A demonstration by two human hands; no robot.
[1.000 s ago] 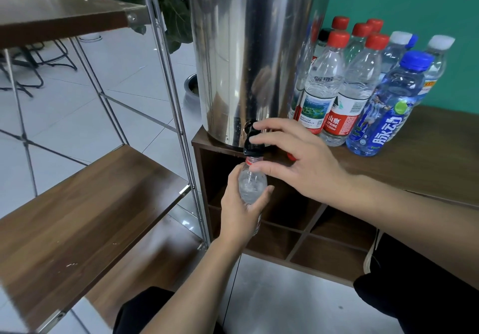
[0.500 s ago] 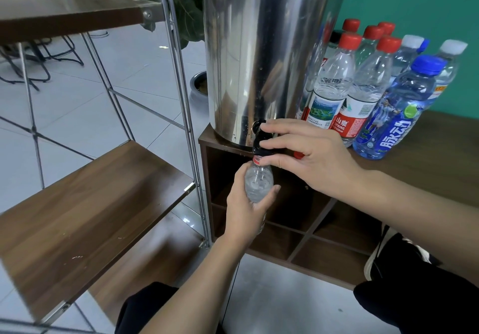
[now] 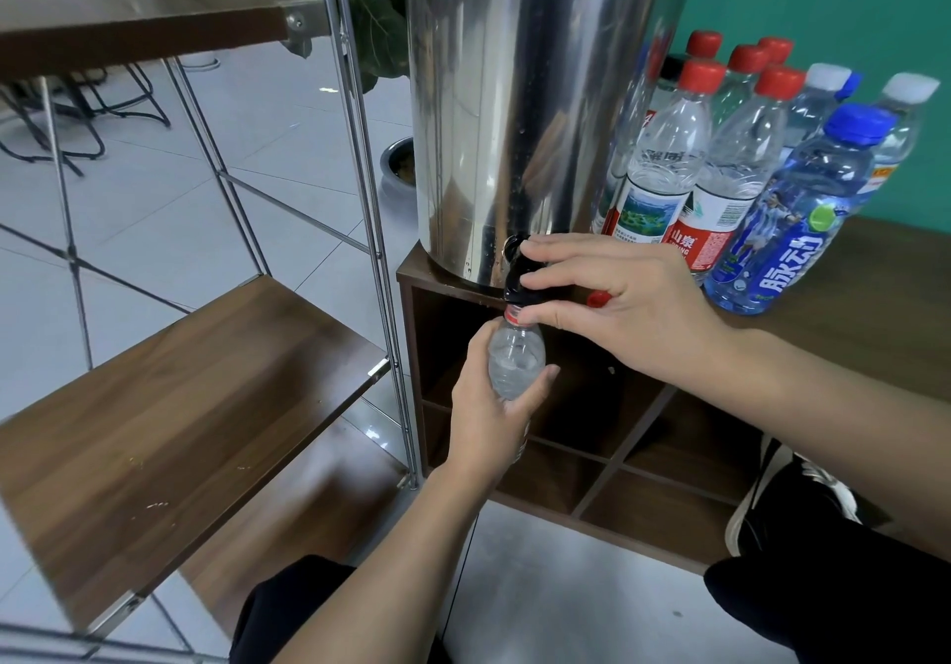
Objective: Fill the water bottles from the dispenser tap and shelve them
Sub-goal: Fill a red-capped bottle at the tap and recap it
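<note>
Head view: filling is under way. The left hand (image 3: 489, 421) wraps the clear bottle (image 3: 514, 359), its mouth right under the black tap (image 3: 520, 277); the right hand (image 3: 622, 313) pinches the tap, a red cap (image 3: 598, 299) tucked inside. Next, I'd judge: shut off, cap, shelve left. The blue bottle (image 3: 792, 231) far right reads "脉动".

Mirror-polished steel dispenser (image 3: 520, 97) with glossy black plastic tap (image 3: 517, 272); clear plastic bottle (image 3: 514, 359); matt wood-grain shelf (image 3: 170, 406) on chromed metal posts (image 3: 360, 148).
</note>
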